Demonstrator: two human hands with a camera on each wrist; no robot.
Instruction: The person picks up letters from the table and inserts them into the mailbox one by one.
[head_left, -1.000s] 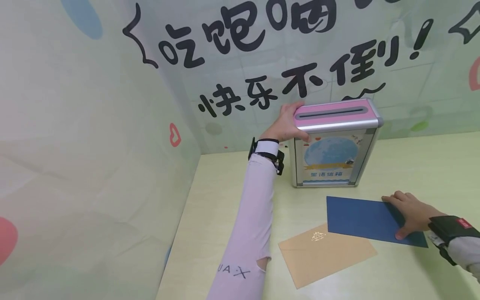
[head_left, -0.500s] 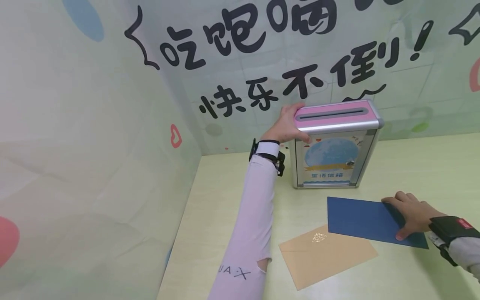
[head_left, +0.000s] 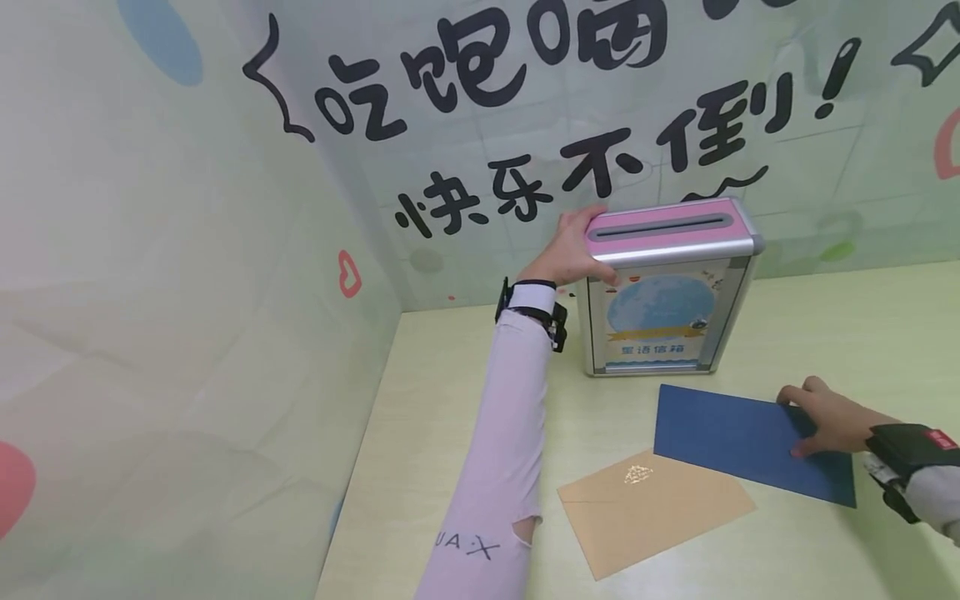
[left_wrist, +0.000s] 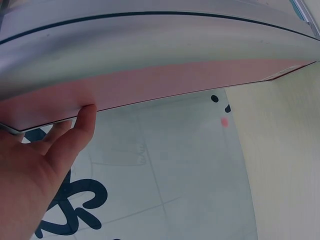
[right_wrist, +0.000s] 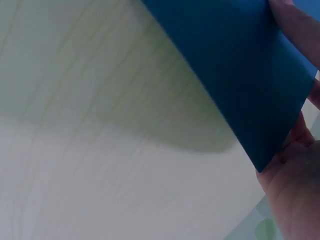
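Blue envelope (head_left: 738, 437) is pinched by the right hand (head_left: 828, 414) before the letterbox (head_left: 667, 287), best steadied by the gripping left hand (head_left: 573, 250).

letter box (head_left: 667, 283) at table's (head_left: 862, 333) back, two envelopes (head_left: 750, 442) in front

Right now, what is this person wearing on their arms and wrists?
The left arm wears a pale lilac sleeve with a torn hole near the elbow and black letters "UA X" beside it. A white cuff and a black strap carrying a small black device sit at the left wrist. The right wrist has a wide black band with a red tag, above a light grey sleeve. Both hands are bare.
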